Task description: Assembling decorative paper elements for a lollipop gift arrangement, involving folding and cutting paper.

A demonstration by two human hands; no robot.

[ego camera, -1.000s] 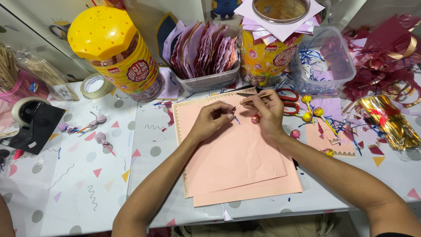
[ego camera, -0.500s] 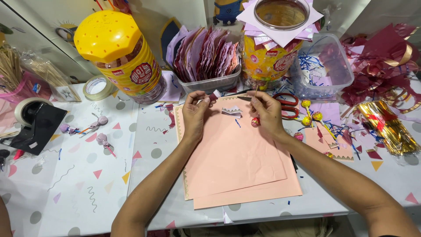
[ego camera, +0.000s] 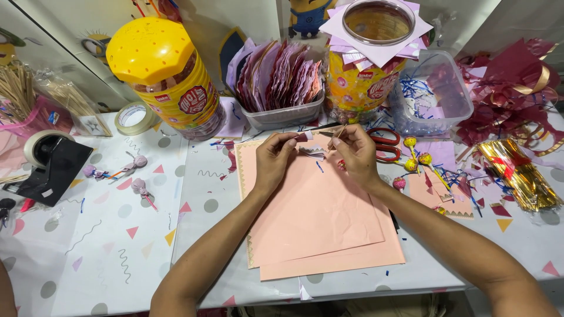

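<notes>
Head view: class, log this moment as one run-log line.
left hand: pinches small paper piece | right hand: holds thin stick | under hands: peach paper sheets | beside: red scissors

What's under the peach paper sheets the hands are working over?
Under the peach paper sheets lies the patterned tablecloth. A scallop-edged sheet peeks out at their left edge. Anything else beneath is covered.

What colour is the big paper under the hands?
Peach-pink; the paper sheets show best in the head view.
</notes>
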